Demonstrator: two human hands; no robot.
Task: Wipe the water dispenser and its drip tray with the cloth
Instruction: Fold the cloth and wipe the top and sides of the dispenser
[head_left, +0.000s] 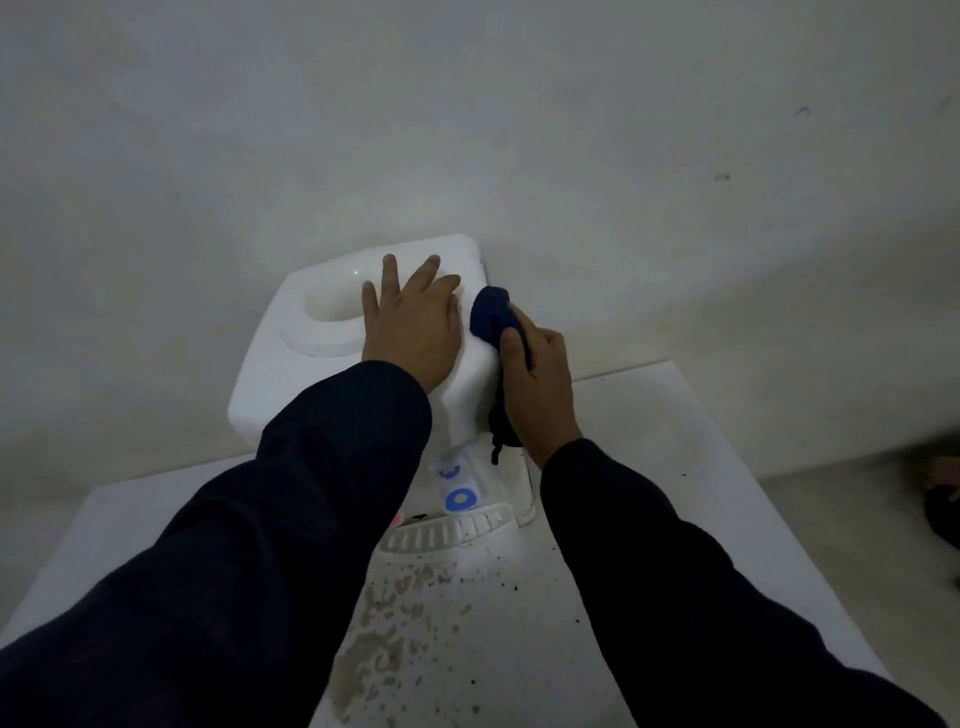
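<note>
A white water dispenser (291, 374) stands on a white counter against the wall, with a round bottle socket (332, 304) in its top. My left hand (410, 322) lies flat on the top with fingers spread. My right hand (537, 389) grips a dark blue cloth (491, 312) and presses it against the dispenser's upper right side. A loose end of the cloth hangs below my palm. The slotted white drip tray (457, 527) sits at the dispenser's foot. Above it a blue tap (461, 499) shows; my left sleeve hides the left tap.
The white counter (649, 467) carries brown stains and dark specks (384, 639) in front of the drip tray. A plain wall rises close behind the dispenser. A dark object (943, 499) lies on the floor at the far right.
</note>
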